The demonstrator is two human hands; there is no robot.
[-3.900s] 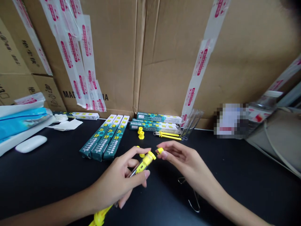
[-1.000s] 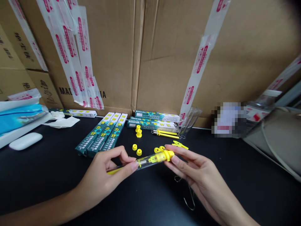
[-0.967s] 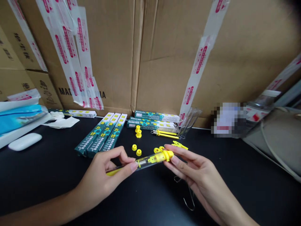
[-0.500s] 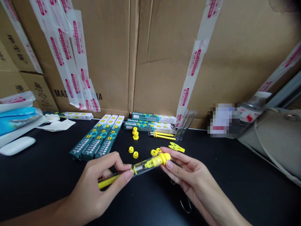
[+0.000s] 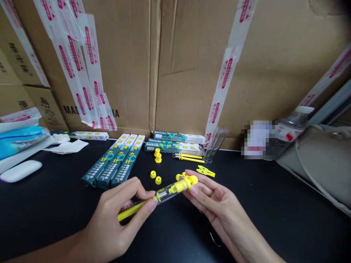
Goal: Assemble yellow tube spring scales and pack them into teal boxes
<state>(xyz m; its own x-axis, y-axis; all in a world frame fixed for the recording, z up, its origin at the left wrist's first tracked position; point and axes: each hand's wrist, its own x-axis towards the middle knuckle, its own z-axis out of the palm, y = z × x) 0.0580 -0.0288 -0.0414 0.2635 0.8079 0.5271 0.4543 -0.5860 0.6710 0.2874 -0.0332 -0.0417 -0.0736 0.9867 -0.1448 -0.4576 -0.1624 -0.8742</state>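
Observation:
A clear tube (image 5: 164, 193) with a yellow scale rod and a yellow cap lies between both hands, low in the middle. My left hand (image 5: 115, 219) pinches the tube's lower, yellow end. My right hand (image 5: 211, 199) grips the yellow cap at the upper end with its fingertips. Small yellow caps (image 5: 155, 177) lie on the black table (image 5: 55, 197) just behind the tube. A yellow clip piece (image 5: 205, 171) rests near my right fingers. A metal wire hook (image 5: 215, 241) is mostly hidden under my right hand.
Three green boxes (image 5: 113, 160) lie side by side left of centre; more boxes (image 5: 178, 142) and a second yellow rod (image 5: 189, 157) sit by the cardboard cartons (image 5: 178, 65). A white mouse (image 5: 20, 171) and blue packets (image 5: 19, 137) are far left. A grey bag (image 5: 320, 160) stands right.
The cap that my right hand held apart from the tube now sits on the tube's end. The tube has tipped flatter and both hands have closed in on it.

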